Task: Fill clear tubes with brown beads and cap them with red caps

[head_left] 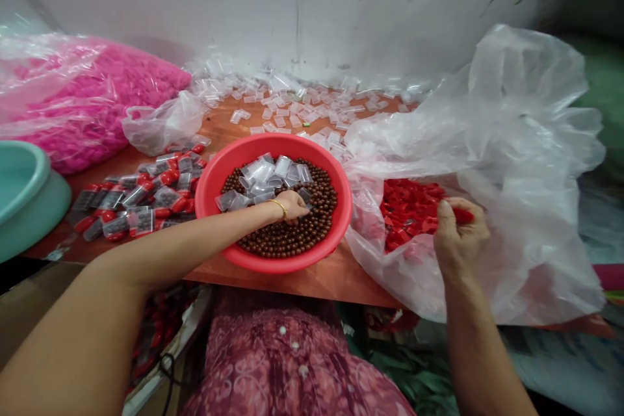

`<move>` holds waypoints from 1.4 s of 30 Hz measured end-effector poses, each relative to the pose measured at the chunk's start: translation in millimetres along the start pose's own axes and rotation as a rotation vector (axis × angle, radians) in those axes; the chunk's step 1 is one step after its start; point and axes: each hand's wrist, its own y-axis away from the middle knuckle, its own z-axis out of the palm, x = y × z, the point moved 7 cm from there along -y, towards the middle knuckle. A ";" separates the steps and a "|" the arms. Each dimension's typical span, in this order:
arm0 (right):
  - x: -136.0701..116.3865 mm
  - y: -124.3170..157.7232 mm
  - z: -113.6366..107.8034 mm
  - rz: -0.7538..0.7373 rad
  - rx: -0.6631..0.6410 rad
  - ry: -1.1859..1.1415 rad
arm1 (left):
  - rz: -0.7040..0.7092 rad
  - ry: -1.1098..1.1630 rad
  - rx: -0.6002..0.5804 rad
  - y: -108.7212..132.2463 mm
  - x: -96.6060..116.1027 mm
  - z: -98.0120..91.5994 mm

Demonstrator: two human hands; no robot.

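My left hand [292,205], with a gold bracelet at the wrist, reaches into a red basin [205,208]. Its fingers are closed round a small clear plastic case [305,195], mostly hidden by the hand, low over the brown beads [283,240]. Beside that hand, several clear cases [263,172] lie on the beads. On the right, my right hand [459,234] is at the mouth of a clear plastic bag [517,208] holding red plastic caps [409,211]. Thumb and fingers are curled round a red cap [463,215], whose shape is partly covered.
Filled cases with red caps [141,198] are heaped left of the basin. Behind them lies a bag of pink pieces [107,91]; a teal basin [34,201] stands at the far left. Loose clear cases [302,107] spread along the wall [253,6] on the table [316,283].
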 end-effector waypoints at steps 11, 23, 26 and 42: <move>-34.1 27.5 57.2 0.382 -0.491 -0.727 | 0.382 0.734 -0.335 27.0 20.5 -20.7; -114.9 57.4 105.6 0.354 -0.879 -0.710 | 0.456 0.715 -0.290 53.0 20.6 -18.4; -124.8 58.6 114.5 0.296 -0.882 -0.668 | 0.466 0.707 -0.262 51.7 21.7 -21.6; -144.2 55.6 158.1 0.062 -0.991 -0.450 | 0.464 0.523 -0.347 56.6 28.5 -10.3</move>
